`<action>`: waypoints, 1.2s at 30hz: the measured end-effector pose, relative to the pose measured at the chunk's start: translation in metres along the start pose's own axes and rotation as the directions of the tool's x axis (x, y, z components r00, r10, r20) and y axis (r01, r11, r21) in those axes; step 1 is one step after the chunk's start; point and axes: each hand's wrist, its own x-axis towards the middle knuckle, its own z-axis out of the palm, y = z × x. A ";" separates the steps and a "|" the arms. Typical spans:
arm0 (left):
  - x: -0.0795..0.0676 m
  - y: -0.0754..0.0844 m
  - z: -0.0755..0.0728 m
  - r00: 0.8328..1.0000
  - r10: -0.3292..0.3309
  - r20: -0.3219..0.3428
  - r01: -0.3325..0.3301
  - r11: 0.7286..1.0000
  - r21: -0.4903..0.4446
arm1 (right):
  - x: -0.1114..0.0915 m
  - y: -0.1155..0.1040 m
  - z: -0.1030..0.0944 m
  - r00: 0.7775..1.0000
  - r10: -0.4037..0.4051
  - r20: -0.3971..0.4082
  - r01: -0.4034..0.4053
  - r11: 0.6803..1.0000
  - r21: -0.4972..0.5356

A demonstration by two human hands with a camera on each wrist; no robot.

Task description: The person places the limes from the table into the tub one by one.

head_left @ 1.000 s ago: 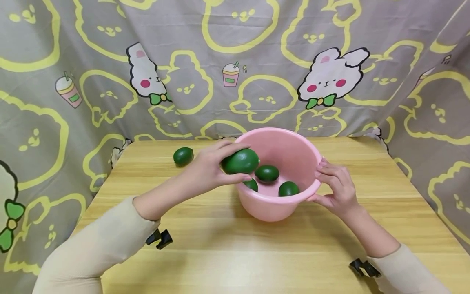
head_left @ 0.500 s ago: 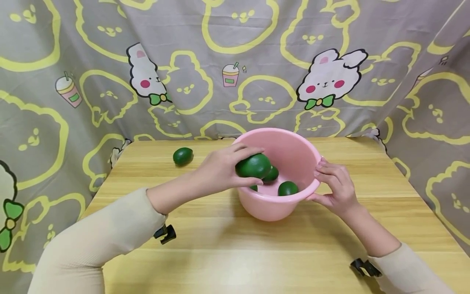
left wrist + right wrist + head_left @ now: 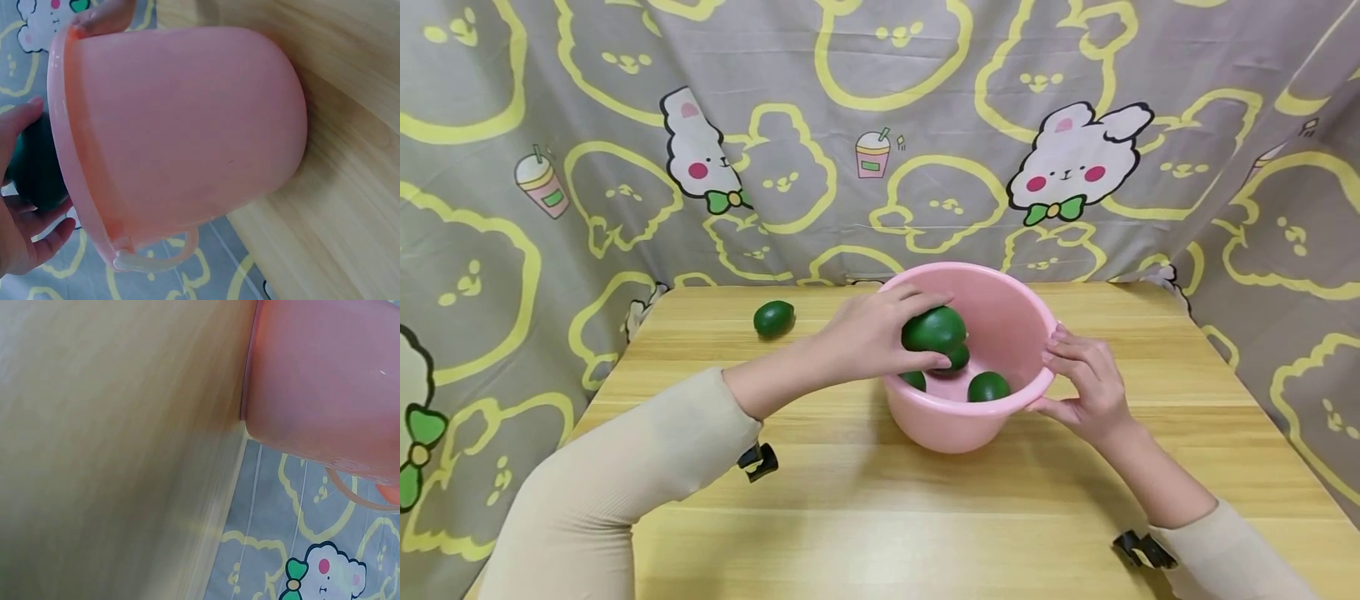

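A pink plastic bucket [image 3: 947, 429] stands on the table, its mouth leaning toward me. Over its left rim reaches my left hand [image 3: 868, 340], which grips a dark green lime [image 3: 936, 328] between thumb and fingers inside the mouth. Below it in the bucket lie a lime [image 3: 957, 358] partly covered by the held one, another lime [image 3: 913, 380] mostly hidden by the rim, and a third lime [image 3: 988, 387] near the front right. On the bucket's right rim, my right hand [image 3: 1088, 385] pinches the edge with thumb and fingers. The left wrist view shows the held lime [image 3: 39, 164] beside the rim.
One more lime [image 3: 773, 319] lies on the wooden table [image 3: 880, 525], left of the bucket near the back. A patterned grey curtain [image 3: 790, 208] hangs behind and at both sides. A loop handle [image 3: 165, 261] hangs from the rim.
My left hand has moved right with the lime, from the bucket's left rim farther in over its mouth. The right hand keeps its hold on the rim, and the bucket stays in place.
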 end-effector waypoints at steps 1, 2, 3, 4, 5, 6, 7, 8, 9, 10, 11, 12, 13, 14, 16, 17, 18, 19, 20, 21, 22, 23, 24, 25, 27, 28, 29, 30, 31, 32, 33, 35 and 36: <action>0.000 0.000 0.000 1.000 0.004 -0.001 -0.004 1.000 0.002 | 0.000 0.000 0.000 1.000 0.001 0.001 -0.001 1.000 0.000; 0.000 -0.001 0.000 1.000 0.007 -0.001 -0.007 1.000 -0.001 | 0.000 -0.001 0.000 1.000 0.001 0.001 -0.001 1.000 0.000; -0.001 -0.001 -0.001 1.000 0.006 -0.001 -0.006 1.000 -0.001 | 0.000 -0.001 0.000 1.000 0.002 0.002 -0.002 1.000 0.001; -0.001 -0.001 -0.002 1.000 0.006 -0.004 -0.006 1.000 -0.003 | 0.000 -0.001 0.000 1.000 0.003 0.004 -0.003 1.000 0.002; -0.002 -0.002 -0.003 1.000 0.005 -0.012 -0.005 1.000 -0.006 | 0.000 -0.001 0.000 1.000 0.005 0.006 -0.005 1.000 0.007; -0.003 -0.003 -0.004 1.000 0.004 -0.022 -0.004 1.000 -0.008 | 0.000 -0.001 0.000 1.000 0.007 0.006 -0.007 1.000 0.011; -0.004 -0.003 -0.005 1.000 -0.003 -0.029 0.003 1.000 -0.011 | 0.000 -0.001 0.000 1.000 0.008 0.008 -0.008 1.000 0.014; -0.005 -0.005 -0.006 0.999 -0.011 -0.036 0.010 1.000 -0.016 | 0.000 -0.001 -0.001 1.000 0.008 0.009 -0.008 1.000 0.015; -0.006 -0.006 -0.006 0.999 -0.022 -0.043 0.021 1.000 -0.017 | 0.000 -0.001 -0.001 1.000 0.009 0.011 -0.009 1.000 0.017; -0.007 -0.007 -0.007 0.998 -0.033 -0.050 0.032 0.999 -0.021 | 0.000 -0.001 -0.002 1.000 0.009 0.012 -0.010 1.000 0.017; -0.009 -0.009 -0.007 0.997 -0.045 -0.057 0.043 0.999 -0.027 | 0.000 -0.001 -0.002 1.000 0.010 0.012 -0.010 1.000 0.016; -0.010 -0.011 -0.007 0.996 -0.061 -0.058 0.060 0.998 -0.033 | -0.001 -0.001 -0.002 1.000 0.010 0.010 -0.010 1.000 0.015; -0.011 -0.013 -0.008 0.996 -0.073 -0.059 0.071 0.997 -0.040 | -0.002 0.000 -0.002 1.000 0.010 0.009 -0.011 1.000 0.014; -0.012 -0.014 -0.008 0.995 -0.081 -0.062 0.078 0.996 -0.048 | -0.003 0.000 -0.002 1.000 0.011 0.006 -0.011 1.000 0.012; -0.014 -0.018 -0.009 0.994 -0.085 -0.073 0.081 0.995 -0.057 | -0.005 0.002 -0.002 1.000 0.012 0.001 -0.012 1.000 0.013; -0.015 -0.019 -0.010 0.993 -0.080 -0.084 0.075 0.995 -0.060 | -0.006 0.003 -0.003 1.000 0.011 0.000 -0.011 1.000 0.016; -0.015 -0.021 -0.011 0.993 -0.072 -0.097 0.066 0.996 -0.063 | -0.008 0.004 -0.003 1.000 0.009 -0.001 -0.009 1.000 0.017; -0.016 -0.022 -0.012 0.992 -0.059 -0.113 0.052 0.997 -0.063 | -0.009 0.005 -0.003 1.000 0.008 -0.001 -0.008 1.000 0.018; -0.016 -0.023 -0.014 0.990 -0.050 -0.131 0.042 0.997 -0.061 | -0.010 0.005 -0.003 1.000 0.007 0.000 -0.007 1.000 0.020; -0.017 -0.025 -0.015 0.988 -0.043 -0.148 0.035 0.998 -0.055 | -0.011 0.006 -0.003 1.000 0.006 0.001 -0.006 1.000 0.022; -0.018 -0.026 -0.017 0.985 -0.036 -0.166 0.028 0.998 -0.048 | -0.012 0.006 -0.003 1.000 0.005 0.002 -0.005 1.000 0.023; -0.019 -0.027 -0.019 0.983 -0.032 -0.181 0.025 0.999 -0.043 | -0.013 0.007 -0.003 1.000 0.005 0.002 -0.005 1.000 0.024; -0.019 -0.028 -0.020 0.980 -0.026 -0.195 0.020 0.999 -0.033 | -0.014 0.007 -0.003 1.000 0.005 0.002 -0.005 1.000 0.023; -0.020 -0.029 -0.021 0.978 -0.023 -0.206 0.019 1.000 -0.025 | -0.014 0.007 -0.003 1.000 0.006 0.000 -0.006 1.000 0.024; -0.021 -0.032 -0.023 0.975 -0.024 -0.222 0.021 1.000 -0.019 | -0.014 0.007 -0.003 1.000 0.007 -0.003 -0.007 1.000 0.022; -0.021 -0.033 -0.024 0.973 -0.023 -0.229 0.019 1.000 -0.020 | -0.014 0.007 -0.003 1.000 0.009 -0.004 -0.009 1.000 0.023; -0.022 -0.034 -0.025 0.971 -0.020 -0.238 0.014 1.000 -0.025 | -0.014 0.007 -0.003 1.000 0.011 -0.004 -0.011 1.000 0.022; -0.022 -0.035 -0.025 0.968 -0.015 -0.249 0.008 0.999 -0.031 | -0.013 0.007 -0.003 1.000 0.011 -0.004 -0.011 1.000 0.021; -0.023 -0.036 -0.026 0.966 -0.010 -0.260 0.000 0.999 -0.036 | -0.013 0.007 -0.003 1.000 0.011 -0.004 -0.011 1.000 0.022; -0.023 -0.038 -0.027 0.962 -0.002 -0.273 -0.008 0.999 -0.035 | -0.013 0.007 -0.003 1.000 0.010 -0.002 -0.010 1.000 0.021; -0.024 -0.040 -0.027 0.958 0.008 -0.288 -0.018 0.999 -0.031 | -0.012 0.007 -0.003 1.000 0.010 0.000 -0.010 1.000 0.019; -0.025 -0.044 -0.028 0.947 0.031 -0.319 -0.038 0.999 -0.014 | -0.012 0.008 -0.003 1.000 0.007 0.004 -0.007 1.000 0.018; -0.025 -0.046 -0.029 0.942 0.041 -0.334 -0.044 0.999 0.000 | -0.012 0.008 -0.003 1.000 0.005 0.004 -0.005 1.000 0.017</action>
